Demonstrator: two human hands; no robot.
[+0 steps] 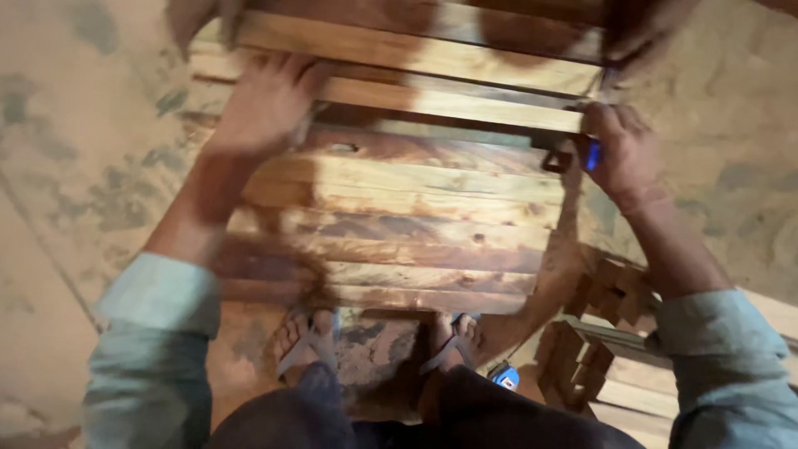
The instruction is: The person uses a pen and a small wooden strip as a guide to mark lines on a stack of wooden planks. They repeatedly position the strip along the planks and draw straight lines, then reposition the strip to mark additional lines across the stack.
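A stack of rough wooden planks [399, 216] lies across the middle of the head view, reddish and yellow in streaks. My left hand [266, 104] rests flat on the left end of a pale upper plank [449, 104], fingers spread over its edge. My right hand [623, 154] is closed on a small dark tool with a blue part [582, 156] at the planks' right end. Another person's hands show at the top edge, one at the left [195, 21] and one at the right [644, 33], on the far planks.
My feet in sandals [307, 341] stand on the dusty floor just under the near plank. A pile of short wood offcuts [598, 333] sits at the lower right. A small blue object [505, 378] lies by my right foot. Sandy, stained floor surrounds the stack.
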